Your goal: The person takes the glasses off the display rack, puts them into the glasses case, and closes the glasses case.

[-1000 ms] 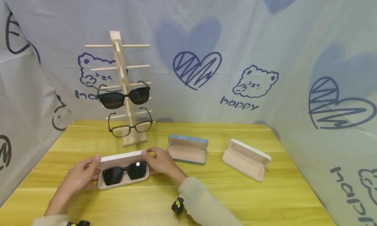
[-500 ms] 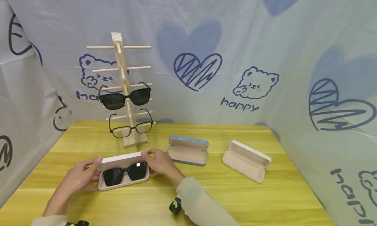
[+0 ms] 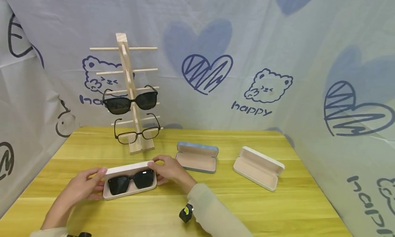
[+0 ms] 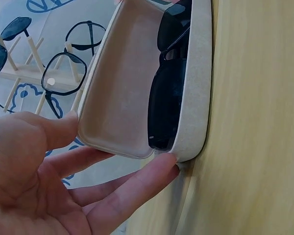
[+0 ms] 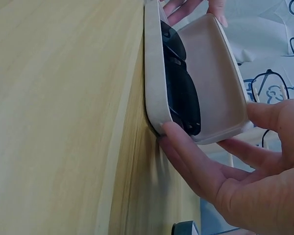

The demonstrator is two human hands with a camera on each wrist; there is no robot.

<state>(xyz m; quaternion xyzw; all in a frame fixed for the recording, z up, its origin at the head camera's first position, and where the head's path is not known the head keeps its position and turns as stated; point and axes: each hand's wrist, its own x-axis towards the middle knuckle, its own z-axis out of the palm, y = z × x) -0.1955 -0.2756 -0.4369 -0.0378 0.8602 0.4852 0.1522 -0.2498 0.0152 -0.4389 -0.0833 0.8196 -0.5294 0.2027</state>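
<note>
I have the grip of the left hand and right hand clamped on either end of the white oblong hard-shell eyeglass case on the yellow wood-grain table, its lid now tipped slightly farther over the black dark-lensed sunglasses inside, so closing looks begun but unfinished.

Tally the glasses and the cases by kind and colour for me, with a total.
Sunglasses: 2
Clear-lens glasses: 1
White cases: 2
Blue case: 1
Total: 6
</note>
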